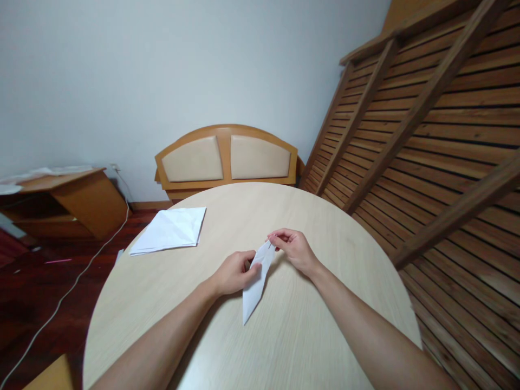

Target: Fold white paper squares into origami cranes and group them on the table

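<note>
A narrow, pointed folded white paper (255, 286) lies on the round pale wooden table (317, 336), its tip aimed toward me. My left hand (234, 272) presses and pinches its left edge near the middle, fingers curled. My right hand (293, 249) pinches the paper's far upper end between thumb and fingertips. Both forearms reach in from the bottom of the view.
A stack of white paper sheets (170, 230) lies at the table's far left. A wooden chair back with beige pads (226, 157) stands behind the table. Slatted wooden panels (439, 141) lean at the right. A low wooden cabinet (69, 200) and a white cable (73, 281) are at the left on the dark floor.
</note>
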Motion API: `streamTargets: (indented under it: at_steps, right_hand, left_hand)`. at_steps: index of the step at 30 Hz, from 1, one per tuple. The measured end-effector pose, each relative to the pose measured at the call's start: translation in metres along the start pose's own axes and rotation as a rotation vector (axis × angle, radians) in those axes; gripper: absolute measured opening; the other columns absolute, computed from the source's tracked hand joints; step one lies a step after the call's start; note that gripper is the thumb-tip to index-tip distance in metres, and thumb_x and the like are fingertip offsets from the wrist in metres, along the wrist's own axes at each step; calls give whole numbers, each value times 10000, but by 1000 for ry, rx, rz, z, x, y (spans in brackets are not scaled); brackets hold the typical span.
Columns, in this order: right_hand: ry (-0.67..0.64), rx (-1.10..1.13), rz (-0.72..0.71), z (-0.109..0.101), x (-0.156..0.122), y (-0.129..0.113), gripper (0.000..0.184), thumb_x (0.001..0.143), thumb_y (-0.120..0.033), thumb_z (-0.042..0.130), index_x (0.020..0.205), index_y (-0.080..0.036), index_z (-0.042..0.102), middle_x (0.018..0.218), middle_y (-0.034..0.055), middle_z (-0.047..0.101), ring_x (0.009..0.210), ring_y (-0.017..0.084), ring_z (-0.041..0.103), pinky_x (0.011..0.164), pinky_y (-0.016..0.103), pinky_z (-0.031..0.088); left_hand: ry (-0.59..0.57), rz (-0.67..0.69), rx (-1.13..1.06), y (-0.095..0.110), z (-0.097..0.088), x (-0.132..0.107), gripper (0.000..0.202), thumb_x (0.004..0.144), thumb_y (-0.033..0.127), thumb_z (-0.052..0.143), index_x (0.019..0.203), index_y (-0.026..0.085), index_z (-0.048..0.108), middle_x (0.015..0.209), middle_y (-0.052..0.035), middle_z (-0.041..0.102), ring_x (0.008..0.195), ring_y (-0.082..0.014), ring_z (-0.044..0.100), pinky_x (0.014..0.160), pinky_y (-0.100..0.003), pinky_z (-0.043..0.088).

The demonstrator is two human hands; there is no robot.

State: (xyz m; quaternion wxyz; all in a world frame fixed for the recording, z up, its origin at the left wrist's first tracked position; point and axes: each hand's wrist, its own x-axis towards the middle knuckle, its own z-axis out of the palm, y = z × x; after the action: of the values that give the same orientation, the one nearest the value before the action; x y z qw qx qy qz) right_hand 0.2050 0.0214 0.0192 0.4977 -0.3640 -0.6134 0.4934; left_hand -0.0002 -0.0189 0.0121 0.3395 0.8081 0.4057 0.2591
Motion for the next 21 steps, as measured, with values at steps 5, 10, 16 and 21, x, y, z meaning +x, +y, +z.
streamTargets:
  at_steps: [5, 10, 16, 21]
  right_hand:
    - [-36, -20, 19, 0, -1, 0, 371, 729, -527, 758, 806, -166, 715, 765, 51, 710, 690, 156, 609, 656, 295, 491]
    - [-69, -2, 40, 1, -2, -2, 370, 743, -538, 743, 776, -173, 685, 755, 47, 716, 666, 149, 608, 668, 299, 498]
    - [-52, 31, 47, 0, -3, -5, 363, 750, -532, 744, 741, -176, 677, 693, 23, 685, 658, 152, 613, 677, 300, 505]
    - [-35, 122, 108, 1, -1, -2, 458, 743, -623, 721, 695, -173, 655, 682, 37, 688, 643, 162, 636, 642, 293, 514]
  left_hand:
    - [18, 0, 39, 0, 0, 1, 383, 965, 462, 443, 768, 159, 571, 634, 32, 491, 555, -105, 414, 509, -223, 272]
    - [39, 68, 124, 0, -1, 2, 410, 976, 434, 427, 682, 169, 531, 602, 31, 464, 539, -100, 400, 518, -231, 267]
    - [33, 62, 95, 1, -3, 2, 429, 966, 454, 438, 672, 161, 546, 586, 36, 427, 527, -93, 376, 490, -224, 246]
    - [-18, 34, 30, 1, -3, 2, 429, 958, 478, 446, 711, 147, 561, 607, 37, 418, 532, -85, 363, 482, -215, 248]
